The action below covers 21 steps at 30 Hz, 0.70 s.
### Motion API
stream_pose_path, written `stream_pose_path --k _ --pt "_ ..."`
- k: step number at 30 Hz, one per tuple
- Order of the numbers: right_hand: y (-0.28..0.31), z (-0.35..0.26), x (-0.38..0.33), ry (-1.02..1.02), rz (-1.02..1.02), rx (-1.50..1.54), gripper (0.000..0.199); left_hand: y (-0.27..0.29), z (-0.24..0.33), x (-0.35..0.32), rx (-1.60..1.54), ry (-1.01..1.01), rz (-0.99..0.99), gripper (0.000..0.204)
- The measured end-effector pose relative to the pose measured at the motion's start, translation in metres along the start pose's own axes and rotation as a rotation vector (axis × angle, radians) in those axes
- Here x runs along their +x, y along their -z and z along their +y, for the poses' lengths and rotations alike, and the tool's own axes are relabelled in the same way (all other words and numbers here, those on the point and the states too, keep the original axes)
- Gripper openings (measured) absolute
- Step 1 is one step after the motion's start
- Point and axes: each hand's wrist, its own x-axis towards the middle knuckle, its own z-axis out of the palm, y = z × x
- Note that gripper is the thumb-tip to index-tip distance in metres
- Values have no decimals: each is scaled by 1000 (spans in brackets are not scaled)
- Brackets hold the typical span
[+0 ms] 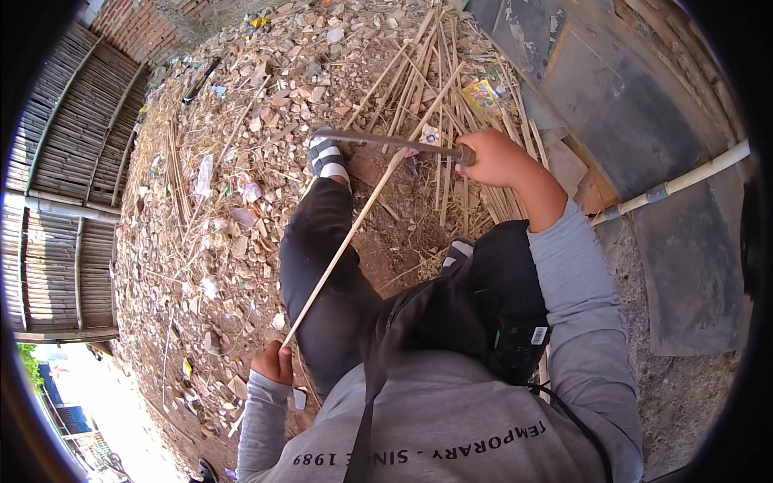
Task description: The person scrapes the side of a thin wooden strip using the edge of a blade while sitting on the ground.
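My left hand [274,363] is closed round the lower end of a long, pale bamboo strip [345,243]. From there the strip slants up and to the right, past my left leg, towards a pile of similar strips [419,76]. In my right hand [493,158] is the short handle of a long, narrow-bladed knife [366,138], its blade pointing left. The blade crosses the strip a little below the pile; whether they touch, I cannot tell. My right fingers wrap round the handle.
Stones, broken tile and litter cover the ground [266,145]. Bamboo-slat panels [72,121] stand at the left, and a brick wall [133,28] at the far left. Dark sheets [620,105] and a pale pole [672,183] lie on the right. My striped sandal [328,157] rests below the blade.
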Motion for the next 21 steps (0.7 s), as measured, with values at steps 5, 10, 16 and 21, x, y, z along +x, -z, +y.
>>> stream_pose_path --k 5,10,16,21 --pt "-2 -10 0 -59 77 61 22 -5 -3 1 68 -11 60 40" --pt "-5 -16 6 -66 -70 25 23 -10 -1 0 125 12 124 39" --pt "-13 -29 5 -55 -27 108 20 -13 -6 -4 166 9 131 34" --pt "-15 -13 16 -46 -14 86 21 -10 0 1 135 2 162 31"
